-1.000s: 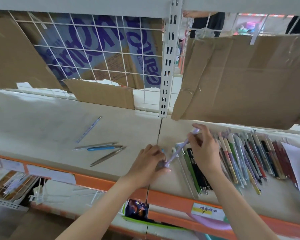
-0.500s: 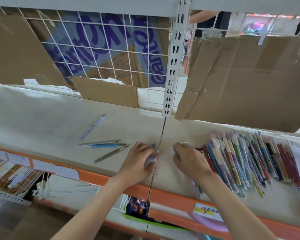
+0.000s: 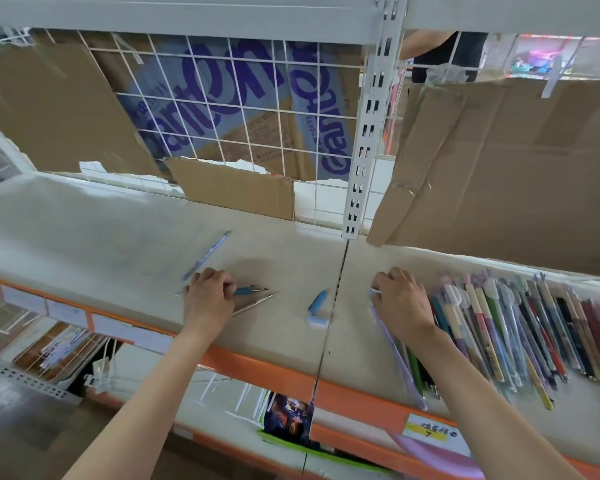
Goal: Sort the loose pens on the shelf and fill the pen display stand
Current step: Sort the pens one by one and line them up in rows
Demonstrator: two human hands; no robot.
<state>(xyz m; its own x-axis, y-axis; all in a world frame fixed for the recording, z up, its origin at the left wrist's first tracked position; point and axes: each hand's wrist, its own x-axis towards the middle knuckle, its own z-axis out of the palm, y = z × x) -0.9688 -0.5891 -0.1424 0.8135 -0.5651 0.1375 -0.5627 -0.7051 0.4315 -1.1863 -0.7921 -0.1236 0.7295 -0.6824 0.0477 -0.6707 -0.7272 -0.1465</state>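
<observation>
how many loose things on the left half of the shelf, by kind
Pens: 4, one pale blue pen lying apart, three by the left hand
Blue cap-like piece: 1
Total: 5
</observation>
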